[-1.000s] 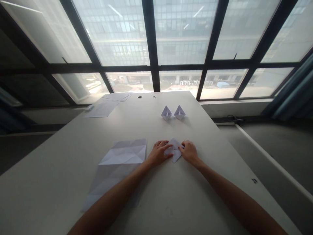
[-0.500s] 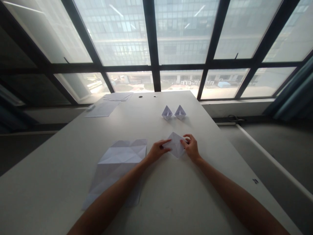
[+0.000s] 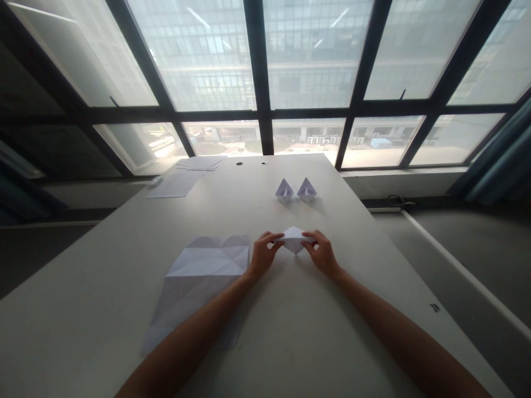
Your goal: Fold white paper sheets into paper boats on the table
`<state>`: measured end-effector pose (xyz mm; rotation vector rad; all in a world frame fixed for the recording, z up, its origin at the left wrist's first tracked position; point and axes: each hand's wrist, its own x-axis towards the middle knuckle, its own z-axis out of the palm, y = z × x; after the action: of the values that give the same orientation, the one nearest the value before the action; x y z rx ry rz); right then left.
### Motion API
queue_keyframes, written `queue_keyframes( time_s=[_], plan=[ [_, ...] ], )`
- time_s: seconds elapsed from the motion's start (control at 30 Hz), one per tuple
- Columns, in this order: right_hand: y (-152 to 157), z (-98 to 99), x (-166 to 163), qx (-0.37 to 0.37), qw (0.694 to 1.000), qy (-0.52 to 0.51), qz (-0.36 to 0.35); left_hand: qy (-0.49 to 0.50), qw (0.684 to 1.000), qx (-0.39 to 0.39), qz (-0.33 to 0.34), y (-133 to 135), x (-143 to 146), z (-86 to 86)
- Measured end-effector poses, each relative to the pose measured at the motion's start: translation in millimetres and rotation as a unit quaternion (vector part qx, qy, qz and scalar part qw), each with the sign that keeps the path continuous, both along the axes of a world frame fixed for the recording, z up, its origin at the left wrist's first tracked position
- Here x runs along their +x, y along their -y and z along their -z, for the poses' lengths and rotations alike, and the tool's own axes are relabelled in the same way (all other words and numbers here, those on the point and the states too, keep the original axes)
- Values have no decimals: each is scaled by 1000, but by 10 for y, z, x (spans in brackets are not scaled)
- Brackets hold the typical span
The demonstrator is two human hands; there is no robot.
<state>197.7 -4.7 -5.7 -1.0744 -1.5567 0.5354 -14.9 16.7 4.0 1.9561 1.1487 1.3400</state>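
Note:
A small folded white paper piece [image 3: 294,239] is held just above the white table [image 3: 290,331], pinched from both sides. My left hand [image 3: 263,256] grips its left corner with thumb and fingers closed. My right hand [image 3: 322,253] grips its right corner the same way. The piece looks like a flattened diamond with a point hanging down. Two finished folded paper boats [image 3: 284,190] [image 3: 306,189] stand side by side farther back on the table.
A large creased white sheet [image 3: 203,276] lies flat left of my left arm. More flat paper sheets [image 3: 176,182] sit at the far left corner. Two small dark holes [image 3: 239,163] mark the far edge. Windows with dark frames rise beyond the table.
The folded piece lay flat under both hands, was then lifted and opened into a diamond, and is now pulled sideways into a flatter, narrower shape between both hands.

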Motion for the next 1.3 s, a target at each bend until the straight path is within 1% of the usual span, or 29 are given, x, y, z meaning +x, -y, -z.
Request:
queue_keyframes(
  time_s=[0.1, 0.17, 0.23, 0.33, 0.47, 0.6, 0.73, 0.83, 0.97, 1.07, 1.17, 1.3],
  plan=[
    [22, -28, 1, 26, 999, 13, 22, 2, 999, 36, 0, 23, 7, -28],
    [34, -35, 2, 46, 997, 27, 47, 3, 998, 65, -16, 38, 8, -39],
    [43, -39, 8, 62, 994, 56, 75, -5, 996, 89, -30, 54, 2, -45],
    [56, -48, 27, 66, 986, 114, 98, -44, 994, 95, -30, 76, -14, -55],
    [59, -61, 48, 52, 977, 199, 57, -154, 985, 74, -1, 77, -22, -59],
    [49, -54, 23, 37, 960, 277, 23, -264, 963, 48, 39, 48, -4, -24],
    [73, -50, -43, -2, 937, 350, -4, -337, 937, 41, 77, 70, -3, 10],
    [143, -80, -109, -20, 920, 391, 2, -363, 927, 49, 80, 106, 1, 34],
    [255, -117, -222, -16, 903, 430, 14, -357, 932, 37, 48, 86, 32, 89],
    [300, -71, -309, -38, 896, 442, 10, -359, 931, 24, 58, 48, 50, 125],
    [321, 23, -376, -66, 897, 437, 11, -394, 914, 19, 91, 46, 48, 139],
    [348, 95, -402, -72, 892, 445, -21, -446, 889, 37, 95, 72, 32, 158]
  ],
)
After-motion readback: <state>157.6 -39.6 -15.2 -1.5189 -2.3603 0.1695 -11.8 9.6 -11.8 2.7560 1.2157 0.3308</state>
